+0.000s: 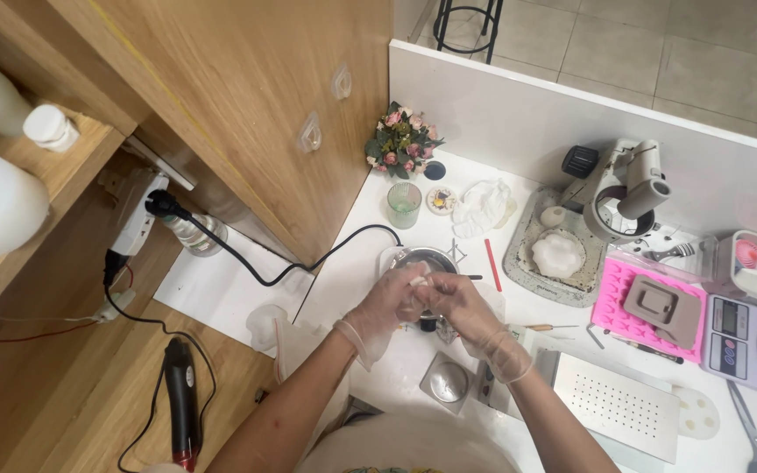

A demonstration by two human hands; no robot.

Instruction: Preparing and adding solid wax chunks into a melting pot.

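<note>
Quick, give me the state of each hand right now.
Left hand: clear glove on, fingers curled, pinching a small white piece above the small metal pot.
Right hand: gloved, curled against the left; grip cannot be told.

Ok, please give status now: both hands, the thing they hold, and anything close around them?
Left hand and right hand gloved, pinching a small white piece together. Metal pot directly under it. Black cable and red stick lie close by.

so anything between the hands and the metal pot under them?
Nothing visible. Both gloved hands, left hand and right hand, meet around a small white piece directly over the metal pot; only open air between.
</note>
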